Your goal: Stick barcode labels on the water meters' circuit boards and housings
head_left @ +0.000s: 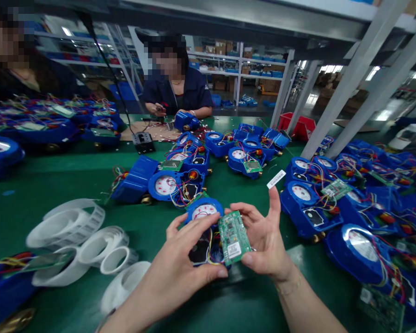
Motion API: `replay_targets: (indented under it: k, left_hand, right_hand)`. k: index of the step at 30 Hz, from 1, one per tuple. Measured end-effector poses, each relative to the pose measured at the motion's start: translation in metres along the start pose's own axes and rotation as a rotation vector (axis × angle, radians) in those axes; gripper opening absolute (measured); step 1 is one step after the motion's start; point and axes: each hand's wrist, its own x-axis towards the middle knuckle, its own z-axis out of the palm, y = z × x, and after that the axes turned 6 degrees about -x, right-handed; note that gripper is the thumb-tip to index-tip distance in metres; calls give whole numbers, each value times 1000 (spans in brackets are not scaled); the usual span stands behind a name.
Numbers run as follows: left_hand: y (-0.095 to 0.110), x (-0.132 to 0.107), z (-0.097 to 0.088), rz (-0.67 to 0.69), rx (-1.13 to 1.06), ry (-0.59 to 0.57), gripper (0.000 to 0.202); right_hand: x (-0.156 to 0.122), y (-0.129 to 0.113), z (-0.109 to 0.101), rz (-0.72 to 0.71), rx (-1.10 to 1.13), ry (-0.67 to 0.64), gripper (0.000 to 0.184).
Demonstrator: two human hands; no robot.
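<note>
A green circuit board [231,233] with a white barcode label [234,249] on its face is held tilted in front of me. My left hand [194,259] grips its left side, index fingertip at the upper corner and thumb near the lower one. My right hand [265,238] holds the right edge between thumb and curled fingers. Its raised index fingertip carries a loose barcode label [276,179]. Behind the board is a blue water meter [205,207] with a round dial and wires, partly hidden by my left hand.
Rolls of labels [69,226] lie on the green table [125,289] at left. Several blue meters [301,196] crowd the right side, others [164,185] stand ahead. A co-worker [176,88] sits opposite, another person [31,69] at far left. Metal posts [350,83] rise at right.
</note>
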Motion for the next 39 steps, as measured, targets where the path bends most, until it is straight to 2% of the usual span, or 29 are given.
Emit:
replay_targets:
  k: [7,11,15,19,21,23,25,26,27,30,32,35,39]
  left_hand:
    - [-10,-4,11,132,-3,39,90]
    - [-14,-1,12,200,-29,63,87]
    - [-14,3,7,185,-74,15,88]
    - [-13,2,7,176,-78,20,78]
    - [-15,1,10,204,-75,47,75]
    - [-17,-1,13,254,-57,74,72]
    - [-20,-2,16,317,-17,94,70]
    - [-20,-2,17,348,4,105,69]
    - [-21,-2,18,374,23,116,69]
    - [-20,0,19,432,71,135,67]
    - [-18,2,19,455,105,136,63]
    - [-16,3,19,488,142,135,57]
    - [-16,2,17,471,189,83,56]
  right_hand:
    - [-7,6,2,14,-205,-8,140]
    - [-17,8,3,-19,-191,34,137]
    - [-19,14,3,-58,-117,37,138]
    - [-19,13,-2,-33,-197,26,140]
    - [-29,1,-5,-73,-273,102,138]
    - [-47,-20,-7,-91,-353,270,115]
    - [-72,-46,-5,48,-407,435,60]
    - [-84,-59,-1,205,-399,455,35]
    - [-93,-71,4,359,-366,467,23]
    - [-102,-90,22,798,-223,317,30]
    - [-92,-89,29,965,-162,253,36]
    - [-70,-77,27,1074,-164,294,39]
    - [-52,-65,16,1143,-192,318,39]
